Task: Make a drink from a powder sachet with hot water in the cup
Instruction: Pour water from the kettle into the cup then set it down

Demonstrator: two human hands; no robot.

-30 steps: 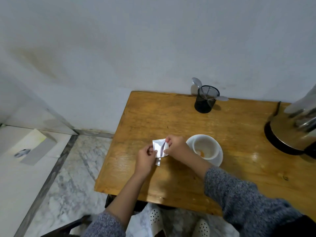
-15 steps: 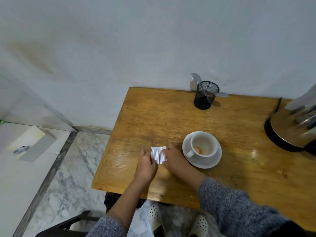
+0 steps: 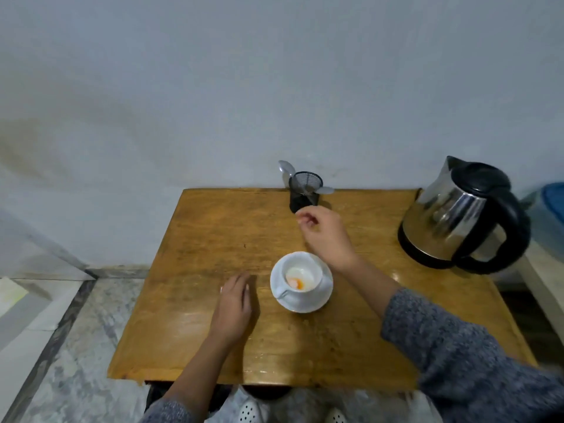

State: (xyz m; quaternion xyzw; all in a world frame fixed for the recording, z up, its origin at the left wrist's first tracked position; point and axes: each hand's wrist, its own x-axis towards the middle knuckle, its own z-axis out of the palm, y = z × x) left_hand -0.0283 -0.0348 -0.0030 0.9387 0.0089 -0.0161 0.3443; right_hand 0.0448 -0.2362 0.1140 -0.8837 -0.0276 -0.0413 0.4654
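Observation:
A white cup (image 3: 305,265) stands on a white saucer (image 3: 306,308) in the middle of the wooden table (image 3: 210,233); orange powder (image 3: 296,283) lies at its bottom. My left hand (image 3: 233,302) lies flat on the table just left of the saucer, covering the silver sachet (image 3: 221,290), of which only a sliver shows by the thumb. My right hand (image 3: 325,236) hovers behind the cup, fingers loosely curled and holding nothing, just in front of the black mesh holder (image 3: 305,196) with spoons (image 3: 286,168).
A steel electric kettle (image 3: 451,215) with a black handle stands at the table's right rear. The table's back edge meets the wall. A marble floor lies to the left, and a blue-topped object (image 3: 554,203) sits at the far right.
My right hand let go of the sachet and rose past the cup toward the spoon holder. My left hand flattened over the sachet on the table. The view swung right, showing the whole kettle.

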